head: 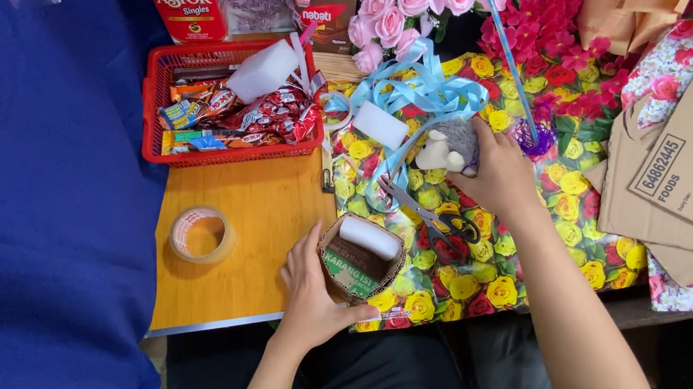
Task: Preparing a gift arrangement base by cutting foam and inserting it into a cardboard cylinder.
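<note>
The left hand curls around the side of the small round cardboard box with one white foam block in it, while beyond the box the right hand closes on a grey and white plush toy on the floral wrapping paper. This looks like the filling step, and fitting the toy in would call for a steady box. Beyond it lie two more foam blocks, one pair of scissors, one red basket; left of it, one tape roll.
</note>
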